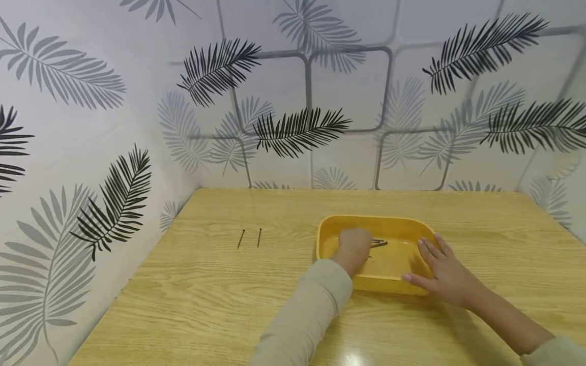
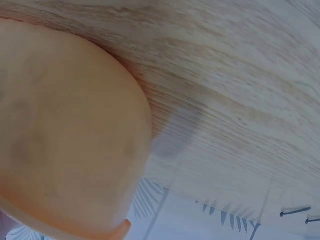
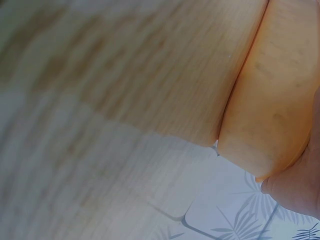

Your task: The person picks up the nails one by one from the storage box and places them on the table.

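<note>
A yellow plastic bin [image 1: 391,284] sits on the wooden table in the head view. My left hand [image 1: 354,249] reaches down into its left half, blurred, with the fingertips hidden. Beside that hand, several dark nails [image 1: 379,243] lie on the bin floor; whether the hand pinches one does not show. My right hand [image 1: 450,277] rests over the bin's right end, fingers spread fairly straight across the rim and thumb along the near edge. Two nails [image 1: 240,239] lie apart on the table left of the bin. The bin's outer wall [image 2: 75,125] fills much of the left wrist view.
The light wooden table [image 1: 206,305] extends to both sides of the bin. Behind it and on the left stand walls [image 1: 284,168] with a leaf pattern. In the right wrist view, the table surface [image 3: 150,75] lies beside the bin's outer wall [image 3: 275,100].
</note>
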A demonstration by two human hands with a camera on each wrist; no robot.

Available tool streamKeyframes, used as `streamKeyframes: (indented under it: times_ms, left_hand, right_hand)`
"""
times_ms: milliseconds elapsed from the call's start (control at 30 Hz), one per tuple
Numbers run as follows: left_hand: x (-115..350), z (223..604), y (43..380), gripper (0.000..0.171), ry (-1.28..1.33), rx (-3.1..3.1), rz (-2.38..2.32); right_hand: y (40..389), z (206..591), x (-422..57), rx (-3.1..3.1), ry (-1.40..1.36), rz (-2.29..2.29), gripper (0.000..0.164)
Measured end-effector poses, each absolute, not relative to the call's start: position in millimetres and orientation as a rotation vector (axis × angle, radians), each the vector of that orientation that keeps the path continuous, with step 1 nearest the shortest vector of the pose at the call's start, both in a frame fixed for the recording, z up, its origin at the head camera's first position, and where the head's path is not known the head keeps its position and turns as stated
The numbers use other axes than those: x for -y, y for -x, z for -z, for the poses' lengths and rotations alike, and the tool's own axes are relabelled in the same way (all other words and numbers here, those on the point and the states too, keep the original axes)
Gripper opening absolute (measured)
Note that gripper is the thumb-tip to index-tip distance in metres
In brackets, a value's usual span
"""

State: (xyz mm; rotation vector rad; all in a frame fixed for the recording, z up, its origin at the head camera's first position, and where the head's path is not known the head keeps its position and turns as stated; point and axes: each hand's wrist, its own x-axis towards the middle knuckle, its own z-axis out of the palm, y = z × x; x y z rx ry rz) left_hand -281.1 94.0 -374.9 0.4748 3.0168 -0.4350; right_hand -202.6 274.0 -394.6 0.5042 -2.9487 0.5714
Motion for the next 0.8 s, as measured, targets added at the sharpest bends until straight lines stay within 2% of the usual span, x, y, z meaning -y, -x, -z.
streamKeyframes:
  times_ms: [533, 800]
  left_hand:
    - [-99.1, 375.0, 272.8, 0.015, -0.447, -2.981, 0.240]
    - [-97.9, 376.4, 276.6, 0.014, -0.342, -2.989, 0.171]
  right_hand:
    - [203.5, 395.9, -274.0, 2.939, -0.517, -0.584, 0.090]
    - [203.3, 395.7, -274.2, 2.943, -0.515, -0.586, 0.090]
